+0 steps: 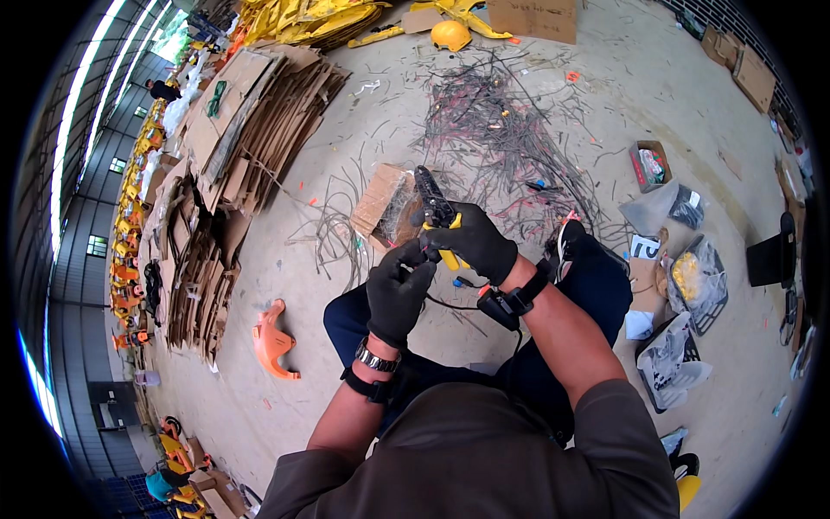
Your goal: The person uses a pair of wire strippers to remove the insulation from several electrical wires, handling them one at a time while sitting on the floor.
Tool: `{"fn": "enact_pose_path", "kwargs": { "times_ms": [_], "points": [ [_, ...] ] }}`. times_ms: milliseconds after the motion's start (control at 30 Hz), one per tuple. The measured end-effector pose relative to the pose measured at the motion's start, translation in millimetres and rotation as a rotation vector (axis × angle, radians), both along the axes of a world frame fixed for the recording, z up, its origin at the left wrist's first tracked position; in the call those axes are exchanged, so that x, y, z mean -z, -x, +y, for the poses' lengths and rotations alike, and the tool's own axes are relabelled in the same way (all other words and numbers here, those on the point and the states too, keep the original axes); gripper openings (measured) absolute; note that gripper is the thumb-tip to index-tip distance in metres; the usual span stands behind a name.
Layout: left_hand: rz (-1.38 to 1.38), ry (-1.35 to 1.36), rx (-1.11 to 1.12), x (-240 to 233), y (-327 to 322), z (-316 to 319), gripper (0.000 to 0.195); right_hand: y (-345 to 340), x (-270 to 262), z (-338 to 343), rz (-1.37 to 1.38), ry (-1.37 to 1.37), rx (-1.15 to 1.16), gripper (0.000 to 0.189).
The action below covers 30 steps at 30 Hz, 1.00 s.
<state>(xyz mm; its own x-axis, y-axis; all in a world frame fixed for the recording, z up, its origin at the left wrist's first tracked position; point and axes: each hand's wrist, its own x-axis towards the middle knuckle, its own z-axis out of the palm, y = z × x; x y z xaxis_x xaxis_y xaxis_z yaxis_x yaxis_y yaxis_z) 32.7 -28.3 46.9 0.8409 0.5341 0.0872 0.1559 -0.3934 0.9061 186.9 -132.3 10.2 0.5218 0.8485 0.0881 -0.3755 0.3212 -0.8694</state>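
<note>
My right hand (478, 241), in a dark glove, is closed around yellow-handled wire strippers (436, 202), whose black head points up and away from me. Close to the tool's lower left side, my left hand (402, 285), also gloved, pinches a small dark wire end between thumb and fingers. A black cable (454, 305) runs from below the hands towards the right wrist. Whether the tool's jaws touch the wire cannot be told. Behind the tool stands an open cardboard box (379, 201) with clear plastic wrap in it.
Cut wires (499, 123) lie heaped on the floor ahead, near a yellow helmet (450, 36). Flattened cardboard (259, 130) is stacked at left, above an orange plastic part (275, 340). Black crates (703, 285) with plastic bags stand at right. People are far off at left.
</note>
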Motion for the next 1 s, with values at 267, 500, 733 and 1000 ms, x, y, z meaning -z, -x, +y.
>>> {"fn": "enact_pose_path", "kwargs": {
  "times_ms": [267,500,733,1000],
  "points": [
    [0.081,0.031,-0.084,-3.0,-4.2,16.4,0.025,0.9,2.5,-1.8,-0.231,0.189,0.063,0.032],
    [0.045,0.123,-0.180,-39.9,-4.1,30.6,0.017,5.0,3.3,-5.2,-0.821,0.427,0.184,0.041],
    [-0.170,-0.464,-0.069,-32.4,-1.7,55.7,0.015,18.1,2.5,-6.5,-0.766,0.381,-0.053,0.046],
    [-0.154,-0.761,-0.089,-42.8,-4.6,46.6,0.005,20.2,14.1,-4.8,-0.869,0.372,-0.007,0.044]
  ]
}}
